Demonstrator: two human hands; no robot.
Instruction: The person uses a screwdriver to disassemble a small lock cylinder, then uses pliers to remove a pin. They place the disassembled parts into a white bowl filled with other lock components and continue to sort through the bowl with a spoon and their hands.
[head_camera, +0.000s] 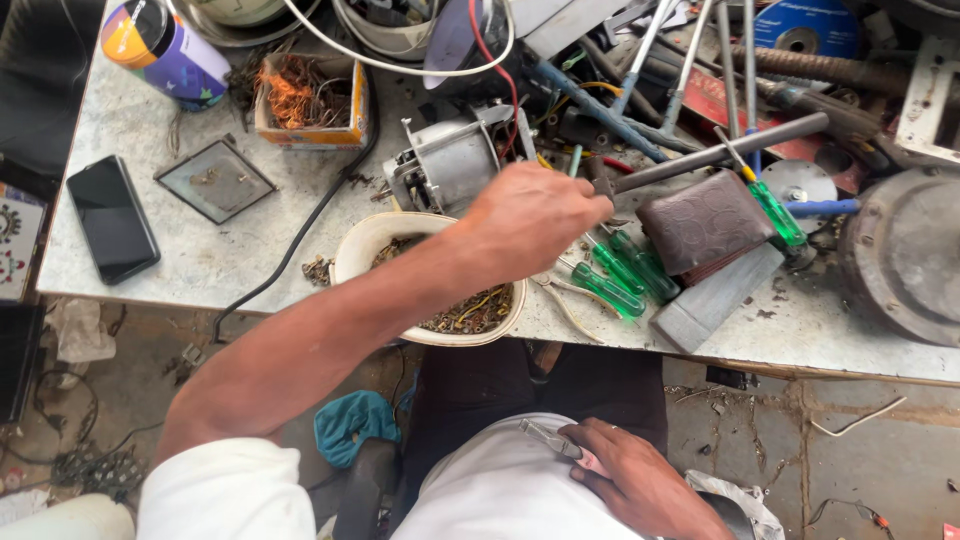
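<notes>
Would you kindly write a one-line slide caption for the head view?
Left hand grips a long dark rod over the cluttered workbench; right hand holds a small metal tool at the lap.

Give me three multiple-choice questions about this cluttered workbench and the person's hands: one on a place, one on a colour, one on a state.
1. Where does the phone lie?
A. left end of the bench
B. in the bowl
C. on the wallet

2. What colour are the screwdriver handles by the wallet?
A. red
B. green
C. yellow

3. What is the left hand doing?
A. resting flat
B. closed in a grip on a dark bar
C. holding the phone

Answers: 1 A, the phone sits near the bench's left edge. 2 B, the handles are clear green. 3 B, the fingers wrap the bar's end above the bowl.
</notes>
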